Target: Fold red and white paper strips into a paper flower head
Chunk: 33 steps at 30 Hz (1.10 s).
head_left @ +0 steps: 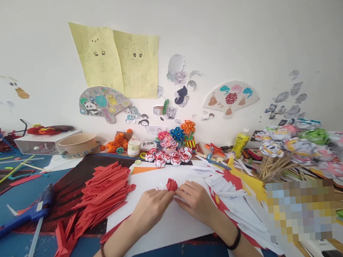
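A small red folded paper flower (pixel 171 184) is pinched between both hands over a white paper sheet (pixel 167 224) on the blue worktable (pixel 14 204). The left hand (pixel 150 209) is closed on the flower's left side with its fingertips; the right hand (pixel 195 201) is closed on its right side, fingers curled. A dark red band is worn on the left wrist, a black band on the right.

Just left of the sheet, a heap of red folded paper pieces (pixel 103 193) is spread. Further left, a blue glue gun (pixel 26 215) is laid flat. Right of the hands, a pile of white folded paper pieces (pixel 236 202) is stacked, partly red-edged. Behind the sheet, a row of finished red-and-white paper flowers (pixel 169 157) is lined up, with small potted paper bouquets (pixel 176 138) just beyond. A yellow glue bottle (pixel 240 143) is seen tilted to the right rear, near a bunch of paper flowers on sticks (pixel 283 151). A tan bowl (pixel 77 143) is set at left rear. Yellow drawings (pixel 119 63) and paper fans are stuck to the wall.
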{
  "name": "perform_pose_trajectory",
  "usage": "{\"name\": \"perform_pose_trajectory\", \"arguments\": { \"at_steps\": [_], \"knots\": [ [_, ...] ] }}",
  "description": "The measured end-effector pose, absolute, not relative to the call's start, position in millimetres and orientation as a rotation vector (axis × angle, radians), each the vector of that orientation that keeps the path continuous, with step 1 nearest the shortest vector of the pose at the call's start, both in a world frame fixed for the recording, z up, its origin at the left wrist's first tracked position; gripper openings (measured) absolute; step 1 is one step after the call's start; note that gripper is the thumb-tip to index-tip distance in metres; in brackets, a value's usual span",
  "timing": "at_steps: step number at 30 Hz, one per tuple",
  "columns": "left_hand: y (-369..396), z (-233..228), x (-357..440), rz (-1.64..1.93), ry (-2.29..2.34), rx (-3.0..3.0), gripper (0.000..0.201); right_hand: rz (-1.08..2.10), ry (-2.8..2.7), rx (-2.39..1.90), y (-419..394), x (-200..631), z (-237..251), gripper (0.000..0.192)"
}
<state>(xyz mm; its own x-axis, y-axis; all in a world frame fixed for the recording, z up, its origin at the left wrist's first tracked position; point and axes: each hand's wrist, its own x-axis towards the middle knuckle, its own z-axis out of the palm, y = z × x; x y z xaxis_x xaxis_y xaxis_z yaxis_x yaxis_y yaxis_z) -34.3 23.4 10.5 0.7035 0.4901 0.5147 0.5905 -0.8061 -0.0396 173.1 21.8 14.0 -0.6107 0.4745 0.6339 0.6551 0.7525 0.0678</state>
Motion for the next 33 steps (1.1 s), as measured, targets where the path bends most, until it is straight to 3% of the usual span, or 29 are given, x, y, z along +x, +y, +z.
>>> {"name": "perform_pose_trajectory", "arguments": {
  "at_steps": [5, 16, 28, 33],
  "knots": [
    [21, 4, -31, -0.793, -0.914, -2.682, 0.019, -0.398, -2.283, -0.895, 21, 168, 4, 0.011],
    [20, 8, -33, -0.810, -0.875, -2.616, 0.028, -0.406, -2.284, -0.902, 21, 167, 0, 0.019],
    [13, 0, -23, -0.701, -0.830, -2.426, 0.015, -0.470, -2.273, -0.855, 15, 159, -6, 0.029],
    [12, -5, -23, -0.691, -0.828, -2.512, 0.019, -0.451, -2.255, -0.919, 15, 159, -4, 0.022]
  ]
}}
